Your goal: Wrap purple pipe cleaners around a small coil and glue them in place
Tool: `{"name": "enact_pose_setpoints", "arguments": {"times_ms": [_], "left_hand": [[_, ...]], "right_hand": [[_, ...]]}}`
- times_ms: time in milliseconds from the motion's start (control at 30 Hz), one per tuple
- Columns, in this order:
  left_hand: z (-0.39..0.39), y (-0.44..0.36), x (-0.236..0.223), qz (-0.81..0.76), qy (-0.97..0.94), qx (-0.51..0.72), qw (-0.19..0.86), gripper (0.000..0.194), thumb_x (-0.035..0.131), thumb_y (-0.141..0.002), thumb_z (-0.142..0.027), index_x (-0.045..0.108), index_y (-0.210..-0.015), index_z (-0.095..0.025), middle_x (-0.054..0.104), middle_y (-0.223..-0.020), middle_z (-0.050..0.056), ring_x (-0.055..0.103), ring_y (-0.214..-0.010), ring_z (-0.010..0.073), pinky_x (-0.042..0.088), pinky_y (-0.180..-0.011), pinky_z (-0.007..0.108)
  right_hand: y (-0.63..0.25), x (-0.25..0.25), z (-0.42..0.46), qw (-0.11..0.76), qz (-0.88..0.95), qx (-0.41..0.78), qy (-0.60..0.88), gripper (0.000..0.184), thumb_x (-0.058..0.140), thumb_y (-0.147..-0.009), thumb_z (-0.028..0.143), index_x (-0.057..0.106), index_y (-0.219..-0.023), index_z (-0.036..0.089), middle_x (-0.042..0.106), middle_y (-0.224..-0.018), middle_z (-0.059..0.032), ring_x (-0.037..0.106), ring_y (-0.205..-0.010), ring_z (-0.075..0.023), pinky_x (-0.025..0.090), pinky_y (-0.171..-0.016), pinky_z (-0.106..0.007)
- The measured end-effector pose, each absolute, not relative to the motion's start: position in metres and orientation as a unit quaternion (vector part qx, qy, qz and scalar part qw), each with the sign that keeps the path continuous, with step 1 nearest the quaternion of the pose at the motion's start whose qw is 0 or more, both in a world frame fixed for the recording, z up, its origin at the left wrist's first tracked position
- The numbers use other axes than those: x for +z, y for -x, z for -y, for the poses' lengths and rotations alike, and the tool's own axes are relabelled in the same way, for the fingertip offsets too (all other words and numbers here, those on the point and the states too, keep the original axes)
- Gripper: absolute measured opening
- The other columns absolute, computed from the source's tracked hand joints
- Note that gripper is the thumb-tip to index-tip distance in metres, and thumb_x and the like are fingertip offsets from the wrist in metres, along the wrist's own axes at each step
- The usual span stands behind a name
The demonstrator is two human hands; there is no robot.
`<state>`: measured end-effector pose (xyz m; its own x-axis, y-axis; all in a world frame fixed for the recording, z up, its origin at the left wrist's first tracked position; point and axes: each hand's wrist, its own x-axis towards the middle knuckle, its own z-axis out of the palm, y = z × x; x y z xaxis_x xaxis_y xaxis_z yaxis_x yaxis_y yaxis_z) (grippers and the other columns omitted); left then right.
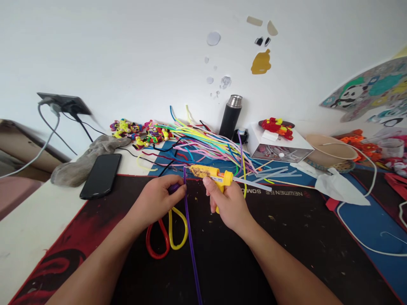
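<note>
My left hand [159, 197] is closed around a purple pipe cleaner [191, 250], which runs from my fingers down toward the mat's front edge. Red [156, 243] and yellow [178, 228] pipe cleaner loops hang below that hand on the black desk mat [286, 237]. My right hand [227, 203] grips a yellow hot glue gun [211, 173]. Its nozzle points left, close to the purple pipe cleaner's top end.
A pile of coloured pipe cleaners [206, 142] lies behind my hands. A black phone [101, 176] and grey cloth [81, 163] sit at left, a black flask [230, 116] and white box [280, 146] behind. Glue sticks [275, 173], a tissue [338, 188] and a white cord [356, 239] lie at right.
</note>
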<state>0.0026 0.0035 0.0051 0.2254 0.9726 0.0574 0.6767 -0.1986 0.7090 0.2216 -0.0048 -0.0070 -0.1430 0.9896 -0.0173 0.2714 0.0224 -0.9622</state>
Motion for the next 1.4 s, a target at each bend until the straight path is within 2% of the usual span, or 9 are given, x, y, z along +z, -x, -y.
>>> {"name": "enact_pose_setpoints", "arguments": {"times_ms": [1400], "left_hand": [[-0.0033, -0.0021, 0.0014, -0.560, -0.738, 0.267, 0.264, 0.024, 0.058, -0.093, -0.039, 0.067, -0.078, -0.023, 0.061, -0.069, -0.004, 0.055, -0.066, 0.0168, 0.039, -0.065, 0.029]], "right_hand": [[-0.2229, -0.0043, 0.0059, 0.377, 0.591, 0.462, 0.543, 0.063, 0.056, -0.097, 0.079, 0.057, -0.066, 0.024, 0.054, -0.042, 0.0021, 0.054, -0.041, -0.0150, 0.042, -0.049, -0.028]]}}
